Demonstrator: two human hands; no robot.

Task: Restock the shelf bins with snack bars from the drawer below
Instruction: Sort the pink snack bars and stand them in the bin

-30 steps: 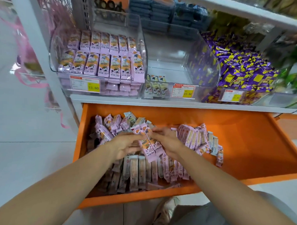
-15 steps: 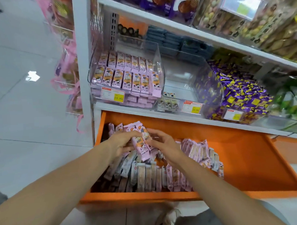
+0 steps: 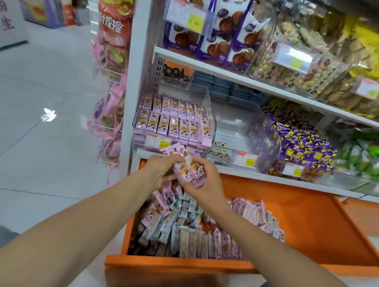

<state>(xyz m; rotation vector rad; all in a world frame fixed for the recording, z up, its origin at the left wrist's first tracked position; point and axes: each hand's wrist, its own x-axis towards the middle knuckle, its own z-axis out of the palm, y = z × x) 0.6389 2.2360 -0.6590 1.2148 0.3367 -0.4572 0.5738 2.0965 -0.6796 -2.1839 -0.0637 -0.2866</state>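
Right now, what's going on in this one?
A person grips a bundle of pink snack bars between the left hand and right hand, above the open orange drawer and close to the front of the clear shelf bin that already holds rows of matching bars. Many more bars lie in the drawer.

Two hands hold a bundle of pink snack bars above an open orange drawer.

The left hand and right hand grip the bundle of pink snack bars together from either side. Below them, the orange drawer holds loose bars. Just above, a clear shelf bin contains neat rows of matching pink bars, with a nearly empty bin beside it.
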